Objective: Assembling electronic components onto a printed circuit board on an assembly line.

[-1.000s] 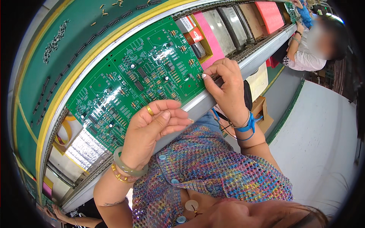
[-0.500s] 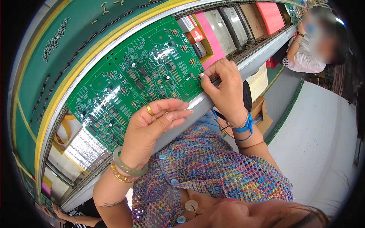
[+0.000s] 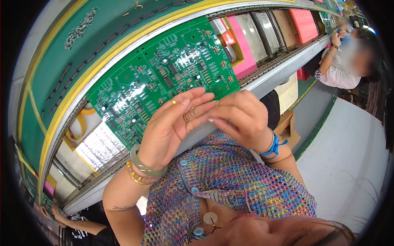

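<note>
My left hand [image 3: 166, 125] is cupped, palm up, over the near edge of a large green circuit board [image 3: 123, 88]. Several tiny gold-coloured components [image 3: 189, 115] with thin leads lie across its fingers. Beside those fingertips is my right hand [image 3: 244, 119], its thumb and forefinger drawn together in a pinch. Whatever sits between them is too small to make out. The board carries many small resistors, black chips and round capacitors, and rests along a metal conveyor rail.
Beyond the yellow-edged rail, a green bench [image 3: 123, 20] bears a row of black chips [image 3: 88, 57] and a pile of small silvery parts [image 3: 82, 28]. A pink-framed bin [image 3: 246, 49] stands right of the board. Another person [image 3: 336, 61] sits at far right; someone's hands [image 3: 57, 215] show at lower left.
My right hand has left the board's right corner and come to my left fingers. My left hand has opened from a loose curl, showing the small components. The whole view has shifted slightly.
</note>
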`<action>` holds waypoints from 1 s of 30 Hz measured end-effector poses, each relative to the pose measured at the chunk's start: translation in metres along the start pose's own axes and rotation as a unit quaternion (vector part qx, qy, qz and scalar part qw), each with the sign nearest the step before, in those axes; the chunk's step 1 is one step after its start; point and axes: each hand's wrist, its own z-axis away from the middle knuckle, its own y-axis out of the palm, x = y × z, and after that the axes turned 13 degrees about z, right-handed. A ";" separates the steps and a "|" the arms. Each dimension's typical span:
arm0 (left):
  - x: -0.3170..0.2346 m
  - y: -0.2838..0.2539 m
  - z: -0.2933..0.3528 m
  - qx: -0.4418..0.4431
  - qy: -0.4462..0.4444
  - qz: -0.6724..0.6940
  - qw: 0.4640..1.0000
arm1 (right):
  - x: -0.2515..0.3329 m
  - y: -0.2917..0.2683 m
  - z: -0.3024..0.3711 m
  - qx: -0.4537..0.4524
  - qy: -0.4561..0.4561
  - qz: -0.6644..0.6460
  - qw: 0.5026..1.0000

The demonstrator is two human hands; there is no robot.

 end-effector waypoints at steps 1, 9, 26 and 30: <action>-0.001 0.002 0.001 0.007 0.004 0.003 1.000 | 0.004 0.002 -0.001 -0.002 -0.025 0.005 1.000; 0.000 0.003 0.011 0.009 0.028 -0.003 1.000 | 0.012 0.010 -0.010 0.006 -0.071 0.048 0.996; -0.007 -0.043 0.064 0.004 -0.068 -0.092 0.993 | 0.059 0.018 -0.002 0.020 -0.100 0.077 0.992; -0.018 -0.047 0.070 -0.004 -0.082 -0.148 0.986 | 0.068 0.015 0.001 0.027 -0.113 0.094 0.989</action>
